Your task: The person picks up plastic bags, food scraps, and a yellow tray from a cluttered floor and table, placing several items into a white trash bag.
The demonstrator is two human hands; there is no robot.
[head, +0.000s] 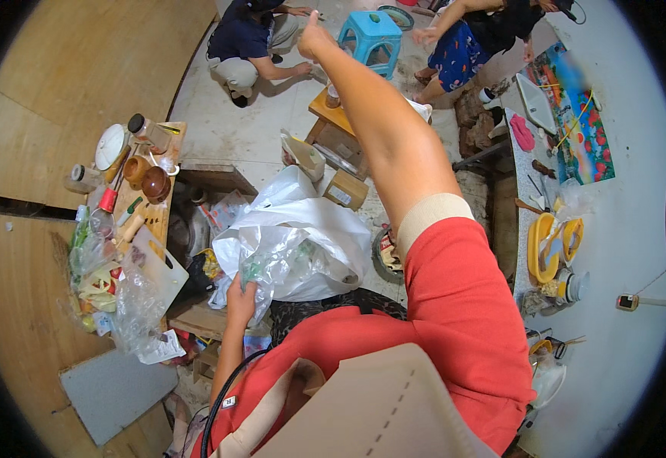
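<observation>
My left hand grips the edge of a clear plastic bag. This bag lies over the mouth of a large white plastic bag in front of my lap, and more crumpled clear plastic shows inside the white one. My right arm reaches far forward across the room. At its end, my right hand is raised with one digit sticking up and the other fingers curled; I see nothing in it. Beyond that hand, apart from it in depth, stands a blue plastic stool.
On my left, a wooden table carries jars, wooden bowls, a white cutting board and bagged vegetables. One person squats ahead; another stands at the right. A cardboard box lies ahead. A cluttered counter runs along the right.
</observation>
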